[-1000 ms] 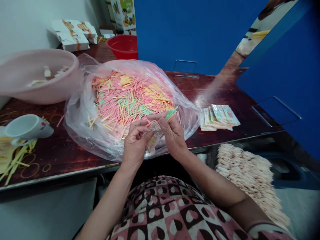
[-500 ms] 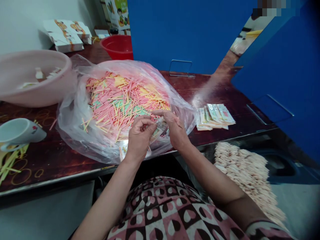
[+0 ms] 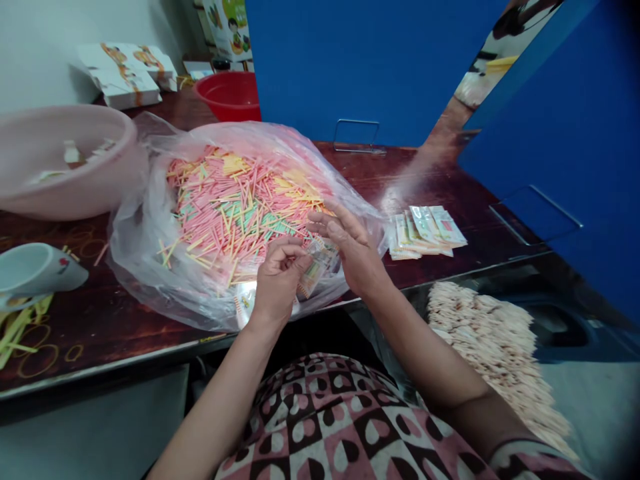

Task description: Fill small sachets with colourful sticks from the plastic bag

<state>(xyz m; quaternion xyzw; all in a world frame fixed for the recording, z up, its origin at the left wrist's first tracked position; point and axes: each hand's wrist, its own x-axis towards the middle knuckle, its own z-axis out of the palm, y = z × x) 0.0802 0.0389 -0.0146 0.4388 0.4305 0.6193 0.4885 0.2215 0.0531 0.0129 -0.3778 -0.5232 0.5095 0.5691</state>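
A transparent plastic bag lies open on the table, full of thin pink, yellow and green sticks. My left hand is curled around the edge of a small printed packet, holding it above the bag's near side. My right hand is just to the right, with fingers spread and touching the packet's upper edge. Another white printed packet lies against the bag beneath my left wrist.
A stack of printed packets lies right of the bag on the dark wood table. A pink basin, white mug, red bowl and white boxes stand around it. A long pale fringed bundle lies below the right table edge.
The small green sticks held in my right hand a second ago no longer show. Its fingers have spread beside the packet. The whole scene has shifted slightly left in view.
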